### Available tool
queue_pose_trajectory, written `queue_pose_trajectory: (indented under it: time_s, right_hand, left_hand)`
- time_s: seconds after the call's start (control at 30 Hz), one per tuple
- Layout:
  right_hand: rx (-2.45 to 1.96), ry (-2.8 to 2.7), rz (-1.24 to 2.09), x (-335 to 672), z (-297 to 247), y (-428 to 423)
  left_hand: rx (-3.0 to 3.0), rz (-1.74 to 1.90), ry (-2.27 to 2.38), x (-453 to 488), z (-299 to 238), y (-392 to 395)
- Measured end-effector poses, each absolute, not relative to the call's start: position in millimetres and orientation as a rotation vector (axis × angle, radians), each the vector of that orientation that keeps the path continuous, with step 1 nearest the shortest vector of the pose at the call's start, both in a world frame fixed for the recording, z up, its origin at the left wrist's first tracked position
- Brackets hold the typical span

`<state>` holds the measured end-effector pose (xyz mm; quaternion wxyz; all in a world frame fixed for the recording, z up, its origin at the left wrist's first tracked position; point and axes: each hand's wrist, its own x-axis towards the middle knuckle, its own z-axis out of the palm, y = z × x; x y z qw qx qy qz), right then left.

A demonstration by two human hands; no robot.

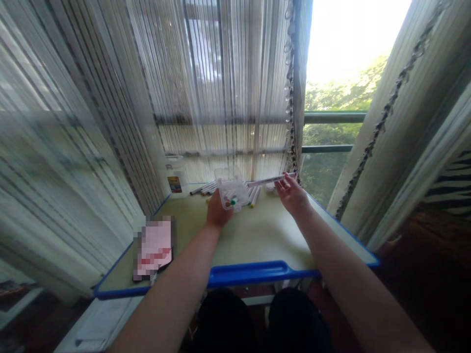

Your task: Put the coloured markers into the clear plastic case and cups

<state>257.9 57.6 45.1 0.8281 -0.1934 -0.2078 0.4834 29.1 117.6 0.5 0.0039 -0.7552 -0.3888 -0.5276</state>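
Read as a home, probably a room corner or enclosed balcony; which of the two can't be told. Small desk (257, 240) with blue edging is set up against curtains (235, 73). These are sheer, striped, hung over most of the view; one edge is lined with clear beads (288, 73). A gap is left at right: bright sky (349, 34), trees (342, 95) and a green railing (334, 117) are seen through it. Zebra-striped item (458, 184) is half lost in shadow, far right. Coloured markers (253, 198) are spread on the desktop.
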Motion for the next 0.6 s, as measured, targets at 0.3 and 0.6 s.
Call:
queue_pose_trajectory:
  time_s: [0.3, 0.6]
  right_hand:
    - [-0.413, -0.412, 1.050, 260.8, 48.5, 54.1]
    - [-0.415, -0.458, 1.074, 264.0, 49.6, 52.8]
  left_hand:
    - [-2.326, -1.632, -1.190, 28.0, 1.4, 117.2]
    - [-2.300, -1.556, -1.227, 27.6, 1.5, 117.7]
